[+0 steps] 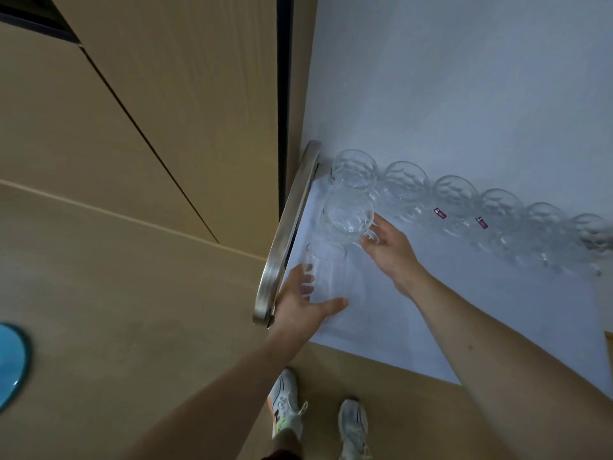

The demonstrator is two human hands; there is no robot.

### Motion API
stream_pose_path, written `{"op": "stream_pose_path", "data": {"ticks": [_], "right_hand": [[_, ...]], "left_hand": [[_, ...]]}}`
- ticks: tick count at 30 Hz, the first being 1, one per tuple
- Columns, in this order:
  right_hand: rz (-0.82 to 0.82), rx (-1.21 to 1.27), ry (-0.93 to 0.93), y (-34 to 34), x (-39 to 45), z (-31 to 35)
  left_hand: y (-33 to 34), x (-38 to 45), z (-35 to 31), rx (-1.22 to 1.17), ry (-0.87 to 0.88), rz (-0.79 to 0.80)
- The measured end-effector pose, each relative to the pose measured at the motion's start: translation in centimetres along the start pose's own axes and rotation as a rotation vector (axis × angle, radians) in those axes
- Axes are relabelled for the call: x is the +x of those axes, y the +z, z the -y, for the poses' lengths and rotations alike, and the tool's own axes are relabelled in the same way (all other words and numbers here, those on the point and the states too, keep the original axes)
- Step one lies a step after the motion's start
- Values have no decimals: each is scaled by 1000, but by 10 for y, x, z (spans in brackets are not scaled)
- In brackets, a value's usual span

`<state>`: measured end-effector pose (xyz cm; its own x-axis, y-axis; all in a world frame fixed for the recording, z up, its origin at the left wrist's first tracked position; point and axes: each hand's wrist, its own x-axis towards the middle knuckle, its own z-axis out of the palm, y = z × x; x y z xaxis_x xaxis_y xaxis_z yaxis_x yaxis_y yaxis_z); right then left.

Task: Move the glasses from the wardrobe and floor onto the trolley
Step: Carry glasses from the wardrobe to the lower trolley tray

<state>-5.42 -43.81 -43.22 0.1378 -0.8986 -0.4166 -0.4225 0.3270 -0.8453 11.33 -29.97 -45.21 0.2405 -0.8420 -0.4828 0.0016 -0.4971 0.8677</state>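
Note:
The trolley's white top (414,303) fills the right half of the view, with a steel handle bar (288,227) along its left edge. A row of several round clear glasses (464,200) runs along its far side. My left hand (302,300) grips a tall straight clear glass (323,277) standing near the handle. My right hand (388,247) holds the handle of a round clear mug (348,217) just in front of the row's left end.
Beige wardrobe panels (132,127) stand to the left, with a dark gap (284,94) beside the trolley. A blue round object (10,360) lies at the far left. My two shoes (318,416) stand on the beige floor below the trolley's front edge.

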Motion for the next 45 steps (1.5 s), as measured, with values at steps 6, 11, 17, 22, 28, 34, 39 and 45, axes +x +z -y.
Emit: {"op": "stream_pose_path", "data": {"ticks": [6,11,17,22,28,34,39,45], "right_hand": [[-120,-38,109,-12,-25,-15],[-142,-64,138,-36,-77,-50],[-178,-58,131,-64,-135,-88],[-148,-93,79,-85,-190,-130],[-75,-103,27,-96,-238,-183],[-47,-201,37,-89,-277,-221],[-15,-208,40,-83,-294,-233],[-31,-328,-23,-67,-256,-271]], "left_hand": [[10,-1,1,79,11,-7],[37,-25,5,153,49,-8],[71,-71,17,202,101,-11],[100,-129,36,206,112,-33],[120,-185,62,154,83,-76],[125,-226,86,161,55,-96],[121,-233,107,167,35,-86],[130,-189,162,239,49,-28]]}}
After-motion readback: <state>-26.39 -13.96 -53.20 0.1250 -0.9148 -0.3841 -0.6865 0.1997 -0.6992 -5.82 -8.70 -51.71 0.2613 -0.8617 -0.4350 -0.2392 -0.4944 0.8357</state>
